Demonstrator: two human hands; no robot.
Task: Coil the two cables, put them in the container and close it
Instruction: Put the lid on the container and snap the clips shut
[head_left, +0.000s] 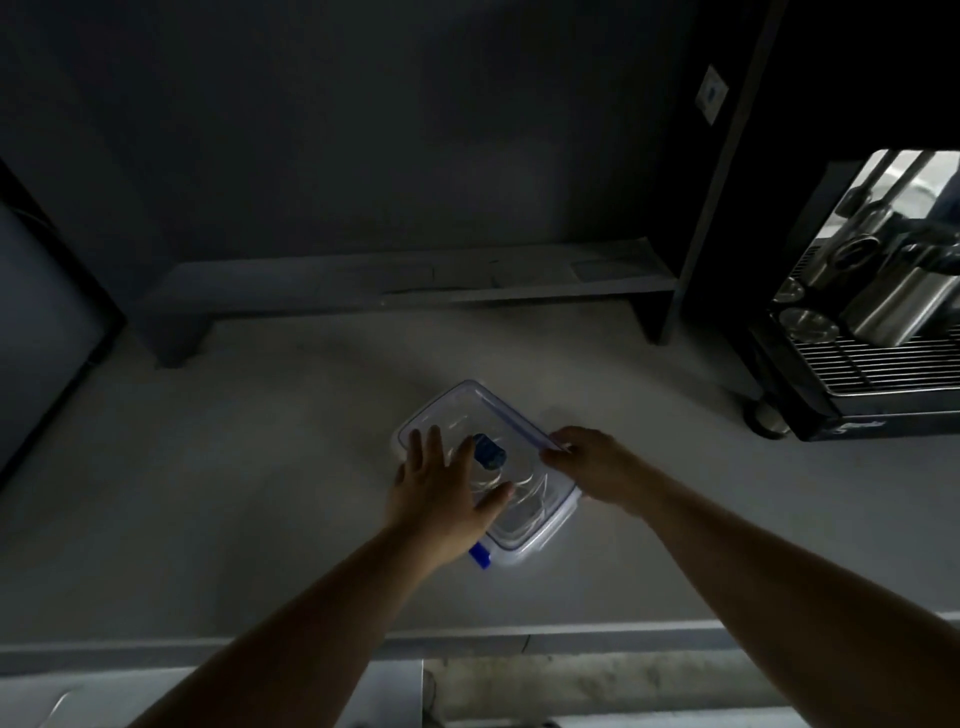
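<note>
A clear rectangular plastic container (540, 535) with a blue-rimmed lid (467, 402) lies on the grey counter in the middle of the view. Through the lid I make out coiled pale cable (524, 491) and a blue item (489, 451) inside. My left hand (441, 480) lies flat on the lid's left half, fingers spread. My right hand (589, 462) presses on the lid's right edge, fingers curled over the rim. A blue latch (480, 557) sticks out at the near corner. The light is dim.
An espresso machine (862, 312) with steel jugs and a drip grid stands at the right. A low shelf (415, 283) runs along the back wall. A dark panel (47, 322) stands at the left. The counter's front edge (467, 642) runs below my forearms.
</note>
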